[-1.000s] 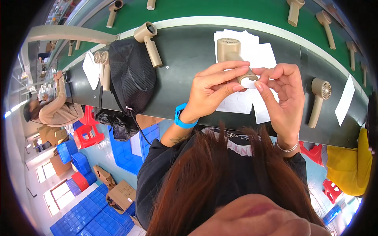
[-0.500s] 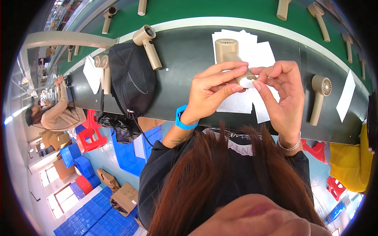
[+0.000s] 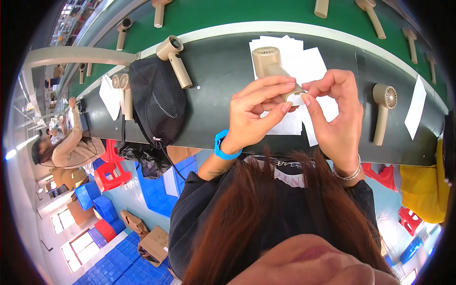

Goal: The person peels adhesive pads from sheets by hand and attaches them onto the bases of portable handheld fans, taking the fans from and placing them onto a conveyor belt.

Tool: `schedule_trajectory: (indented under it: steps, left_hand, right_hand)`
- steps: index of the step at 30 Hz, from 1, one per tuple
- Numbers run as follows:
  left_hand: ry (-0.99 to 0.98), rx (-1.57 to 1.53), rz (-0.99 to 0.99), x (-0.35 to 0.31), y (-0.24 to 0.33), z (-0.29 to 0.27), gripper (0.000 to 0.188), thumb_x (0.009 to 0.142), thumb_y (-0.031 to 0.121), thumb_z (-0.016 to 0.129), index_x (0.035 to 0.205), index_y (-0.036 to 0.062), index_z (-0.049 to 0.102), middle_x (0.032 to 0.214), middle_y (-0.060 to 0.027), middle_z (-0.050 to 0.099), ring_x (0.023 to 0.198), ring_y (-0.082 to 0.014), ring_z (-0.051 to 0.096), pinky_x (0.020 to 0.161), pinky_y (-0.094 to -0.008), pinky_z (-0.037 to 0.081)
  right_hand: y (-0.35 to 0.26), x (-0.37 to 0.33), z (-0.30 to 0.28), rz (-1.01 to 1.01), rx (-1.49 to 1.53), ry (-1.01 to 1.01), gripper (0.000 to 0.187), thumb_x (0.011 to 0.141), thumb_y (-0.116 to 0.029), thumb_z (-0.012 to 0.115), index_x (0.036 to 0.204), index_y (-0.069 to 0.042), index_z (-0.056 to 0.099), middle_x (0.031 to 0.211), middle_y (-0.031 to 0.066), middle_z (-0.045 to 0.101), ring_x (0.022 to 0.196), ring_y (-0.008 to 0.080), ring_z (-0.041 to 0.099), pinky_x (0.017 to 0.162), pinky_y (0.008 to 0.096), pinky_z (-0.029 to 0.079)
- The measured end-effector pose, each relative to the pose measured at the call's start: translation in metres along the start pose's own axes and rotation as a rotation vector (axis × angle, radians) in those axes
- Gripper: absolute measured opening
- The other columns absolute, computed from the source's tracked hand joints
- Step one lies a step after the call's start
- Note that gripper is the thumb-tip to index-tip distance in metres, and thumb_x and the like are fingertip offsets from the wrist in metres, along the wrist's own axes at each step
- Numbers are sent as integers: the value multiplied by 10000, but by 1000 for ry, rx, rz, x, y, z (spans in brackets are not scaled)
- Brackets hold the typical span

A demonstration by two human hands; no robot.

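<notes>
A beige handheld fan (image 3: 267,58) is tilted over the papers, its round grille at the far end and its handle pointing toward me. My left hand (image 3: 259,111) is closed around the handle, thumb near its end. At that end shows a small white piece (image 3: 295,99); whether it is a sticker or a cap I cannot tell. My right hand (image 3: 335,107) has thumb and forefinger pinched at the edge of this white piece, the other fingers curled. White sheets of paper (image 3: 311,66) lie beneath on the dark table (image 3: 216,71).
Another beige fan (image 3: 384,107) and a paper sheet (image 3: 416,108) lie to the right. On the left are a black mesh bag (image 3: 154,97), a fan (image 3: 174,59) against it and more fans (image 3: 126,95). Beyond runs a green belt (image 3: 266,19) carrying several fans. A co-worker (image 3: 76,147) sits far left.
The fans on the green belt have shifted left. My view has moved slightly. Both hands stay at the handle's end, with the white piece a little more covered by my fingers.
</notes>
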State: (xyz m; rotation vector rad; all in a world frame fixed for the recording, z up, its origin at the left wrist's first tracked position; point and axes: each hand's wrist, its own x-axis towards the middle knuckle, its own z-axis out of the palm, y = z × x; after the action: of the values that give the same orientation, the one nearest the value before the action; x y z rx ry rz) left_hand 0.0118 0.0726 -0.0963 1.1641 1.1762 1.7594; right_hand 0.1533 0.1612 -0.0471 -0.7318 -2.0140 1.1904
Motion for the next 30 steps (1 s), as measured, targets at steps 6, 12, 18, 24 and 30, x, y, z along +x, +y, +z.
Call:
schedule_trajectory:
  steps: [6, 12, 18, 24, 30]
  left_hand:
    - [73, -15, 34, -4, 0, -4, 301, 795, -117, 604, 1093, -76, 607, 1177, -172, 548, 973, -207, 619, 802, -321, 586]
    - [125, -15, 79, 1, 0, -15, 226, 788, -88, 632, 1009, -57, 594, 1120, -164, 573, 935, -202, 622, 724, -311, 585]
    - [80, 135, 228, 20, -10, -23, 169, 797, -69, 646, 956, -27, 606, 1043, -145, 610, 847, -154, 624, 635, -262, 555]
    - [194, 211, 15, 41, -25, -43, 397, 792, -45, 646, 1168, -22, 524, 1261, -118, 517, 910, -156, 620, 683, -234, 545]
    - [-477, 950, 162, 32, -58, -52, 829, 617, 378, 815, 1302, 73, 462, 1379, -181, 394, 1292, -374, 331, 1081, -546, 222]
  right_hand:
    - [3, 6, 5, -176, -243, 45, 285, 782, 3, 659, 994, -36, 473, 775, 67, 570, 707, 222, 610, 684, 308, 485]
    - [39, 18, 9, 128, 78, -307, 422, 841, 49, 549, 1245, -59, 490, 1104, 107, 615, 905, 215, 646, 820, 335, 474]
    - [31, 46, 43, -121, -58, -329, 556, 727, 136, 524, 1237, -85, 510, 1076, 146, 587, 1004, 323, 592, 857, 355, 465]
    - [110, 171, 63, -455, -569, -61, 670, 657, 169, 499, 1263, -117, 471, 1062, 208, 492, 1006, 404, 528, 830, 420, 456]
    - [215, 275, 47, -261, -1046, -219, 598, 771, 48, 533, 1322, -152, 418, 1085, 220, 518, 1040, 374, 541, 836, 447, 459]
